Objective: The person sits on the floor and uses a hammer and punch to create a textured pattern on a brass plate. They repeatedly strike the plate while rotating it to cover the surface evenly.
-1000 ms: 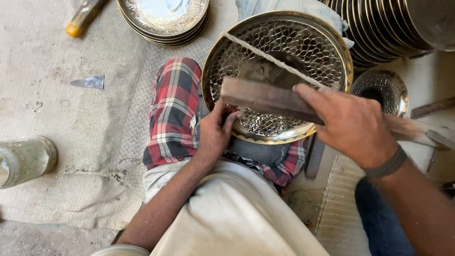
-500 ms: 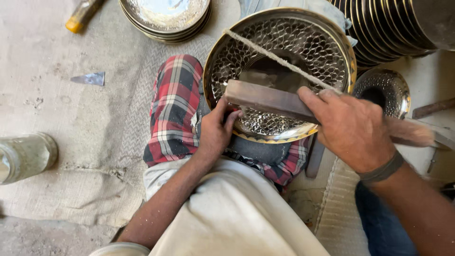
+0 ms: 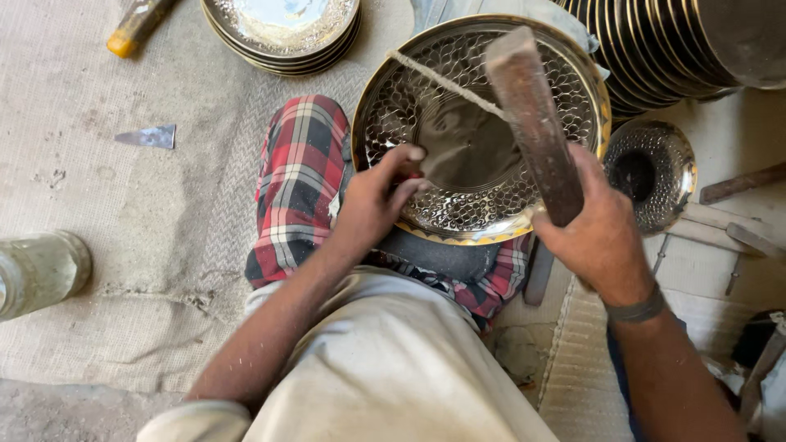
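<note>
A large round embossed metal tray with a brass-coloured rim rests tilted on my lap, over my plaid-clad knee. My left hand presses on the tray's near left part, fingers curled on its patterned face; whether it pinches a small tool I cannot tell. My right hand grips a long wooden mallet-like block, raised upright over the tray's right side. A thin stick or cord lies across the tray's upper part.
A stack of shiny plates sits on the sacking at the top. A row of plates on edge stands at the upper right. A small embossed bowl lies right of the tray. A glass jar lies at left.
The wooden block has swung from lying flat across the tray to standing upright in my right hand. My left hand has shifted up onto the tray's face.
</note>
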